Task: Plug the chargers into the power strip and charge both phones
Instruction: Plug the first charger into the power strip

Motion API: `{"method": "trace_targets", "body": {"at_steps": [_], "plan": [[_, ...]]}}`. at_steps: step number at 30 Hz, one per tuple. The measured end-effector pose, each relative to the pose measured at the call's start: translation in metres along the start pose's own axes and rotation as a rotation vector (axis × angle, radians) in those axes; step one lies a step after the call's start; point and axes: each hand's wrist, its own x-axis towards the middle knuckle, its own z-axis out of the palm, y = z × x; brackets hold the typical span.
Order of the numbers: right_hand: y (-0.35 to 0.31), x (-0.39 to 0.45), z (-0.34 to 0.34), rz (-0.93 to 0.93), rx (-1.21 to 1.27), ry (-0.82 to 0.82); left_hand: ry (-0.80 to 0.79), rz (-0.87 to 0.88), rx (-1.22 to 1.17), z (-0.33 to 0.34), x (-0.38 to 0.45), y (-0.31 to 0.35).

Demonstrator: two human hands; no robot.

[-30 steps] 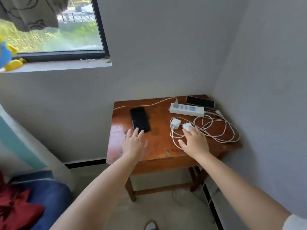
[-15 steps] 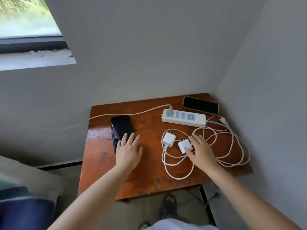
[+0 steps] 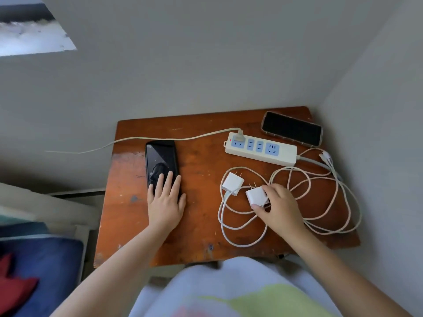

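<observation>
A white power strip (image 3: 263,151) with blue sockets lies at the back right of the small wooden table (image 3: 199,216); a plug fills its left socket. Two white charger bricks rest among looped white cables (image 3: 320,202). My right hand (image 3: 278,209) pinches the right charger (image 3: 255,195) between thumb and fingers. The left charger (image 3: 231,183) lies free, prongs up. A black phone (image 3: 161,160) lies at the table's left, and my left hand (image 3: 166,201) rests flat on its near end. A second phone (image 3: 291,128) lies behind the strip in the corner.
Grey walls close the table in at the back and right. The strip's cord (image 3: 137,139) trails off the table's left edge. A blue cushion (image 3: 43,264) with red cloth sits low at the left. A window sill (image 3: 34,40) shows at the top left.
The view has tipped down and come closer to the table. My left hand slid forward onto the black phone. My right hand closed its fingers around the right charger.
</observation>
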Motion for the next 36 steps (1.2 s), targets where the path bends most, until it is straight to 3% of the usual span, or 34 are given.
{"method": "trace_targets", "body": {"at_steps": [10,22,26,31,36], "plan": [[-0.014,0.004,0.007,0.096,-0.030,-0.056,-0.040,0.006,0.060,0.001,-0.001,-0.001],[-0.031,0.005,0.010,0.258,-0.247,-0.090,-0.101,0.103,0.105,-0.006,0.028,-0.001],[-0.027,0.004,0.003,0.302,-0.061,-0.056,-0.074,0.125,0.103,-0.004,0.025,-0.003],[-0.026,0.012,-0.025,0.172,0.241,0.186,-0.069,0.138,0.103,-0.003,0.026,-0.003],[-0.031,0.026,-0.026,0.182,-0.181,-0.207,-0.061,0.139,0.112,-0.003,0.026,-0.004]]}}
